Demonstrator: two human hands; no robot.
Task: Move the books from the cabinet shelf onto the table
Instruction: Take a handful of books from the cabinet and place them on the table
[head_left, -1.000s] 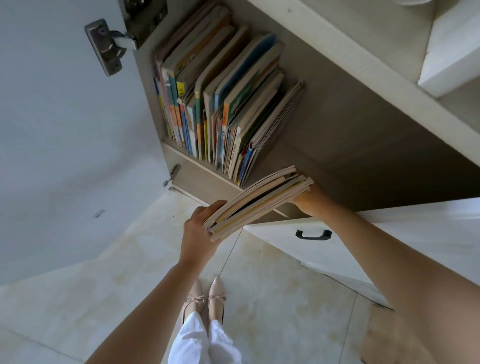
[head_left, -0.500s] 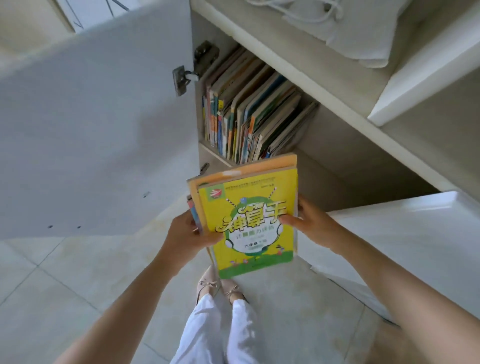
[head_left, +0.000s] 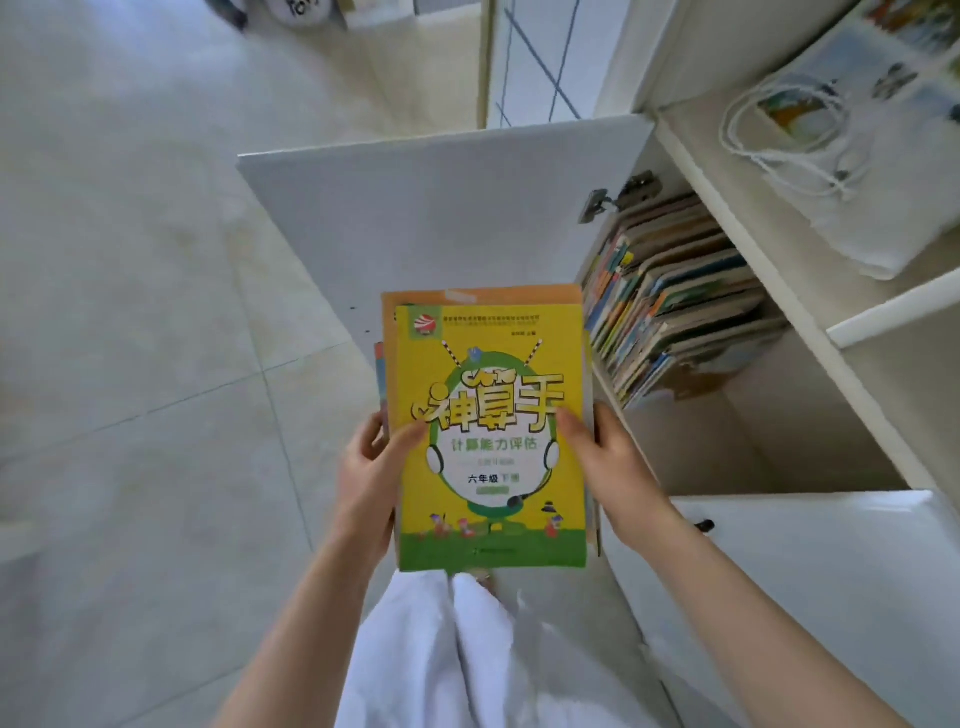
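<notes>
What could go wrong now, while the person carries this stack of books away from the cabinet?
1. The stack of books is uneven: the lower ones stick out behind the yellow cover, and the hands, left and right, hold only its sides, so one may slip out.
2. The open cabinet door stands close; it may be bumped while turning.

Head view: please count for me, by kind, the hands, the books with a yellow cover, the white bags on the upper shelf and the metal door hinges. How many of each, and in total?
Hands: 2, left hand and right hand, both holding the yellow book
Yellow book: 1
White bag: 1
Metal hinge: 1
Total: 5
</notes>
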